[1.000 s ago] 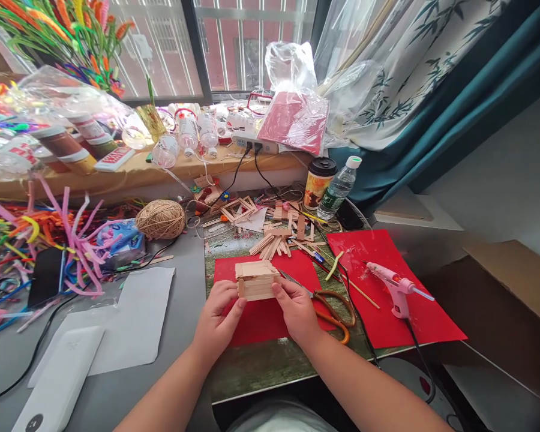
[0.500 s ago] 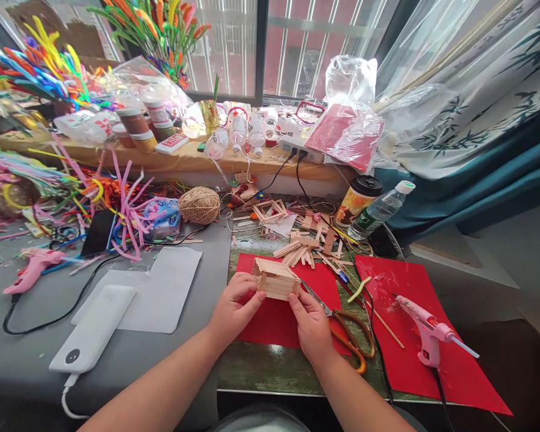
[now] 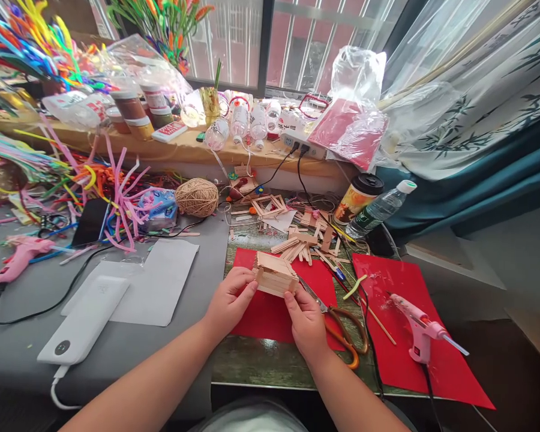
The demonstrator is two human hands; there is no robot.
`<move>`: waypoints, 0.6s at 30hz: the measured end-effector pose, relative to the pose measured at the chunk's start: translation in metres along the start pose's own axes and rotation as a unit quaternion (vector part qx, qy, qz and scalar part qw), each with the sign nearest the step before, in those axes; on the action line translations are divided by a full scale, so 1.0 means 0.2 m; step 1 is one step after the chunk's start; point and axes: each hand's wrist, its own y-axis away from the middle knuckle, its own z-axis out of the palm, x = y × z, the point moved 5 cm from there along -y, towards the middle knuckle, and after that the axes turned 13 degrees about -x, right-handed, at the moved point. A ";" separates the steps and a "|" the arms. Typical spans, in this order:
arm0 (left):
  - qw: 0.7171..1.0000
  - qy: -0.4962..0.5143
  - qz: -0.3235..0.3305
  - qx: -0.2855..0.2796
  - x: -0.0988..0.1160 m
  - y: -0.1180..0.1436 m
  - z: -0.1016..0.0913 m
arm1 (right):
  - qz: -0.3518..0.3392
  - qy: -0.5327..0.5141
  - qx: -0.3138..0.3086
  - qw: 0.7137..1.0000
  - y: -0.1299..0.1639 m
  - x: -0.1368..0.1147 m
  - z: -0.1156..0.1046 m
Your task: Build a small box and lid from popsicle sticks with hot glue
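Note:
Between both hands is a small box made of wooden craft sticks, held above a red sheet. My left hand grips its left end, thumb in front. My right hand pinches the lower right corner. The fingers behind the box are partly hidden. Scissors with orange-brown handles lie just right of my right hand, their blades partly covered by it. Beyond the box sits a pile of loose craft sticks.
A pink glue gun rests on a second red sheet at right; another pink glue gun lies far left. A white power bank overlaps pale paper. Behind stand a twine ball, a cup and a water bottle.
The view has shifted slightly, so the tabletop items appear a little further left. Both hands keep hold of the craft-stick box, which is tilted slightly differently.

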 end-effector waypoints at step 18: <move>0.999 0.039 0.000 -0.023 -0.04 0.01 0.01 | -0.122 0.157 0.004 0.980 0.02 -0.16 -0.03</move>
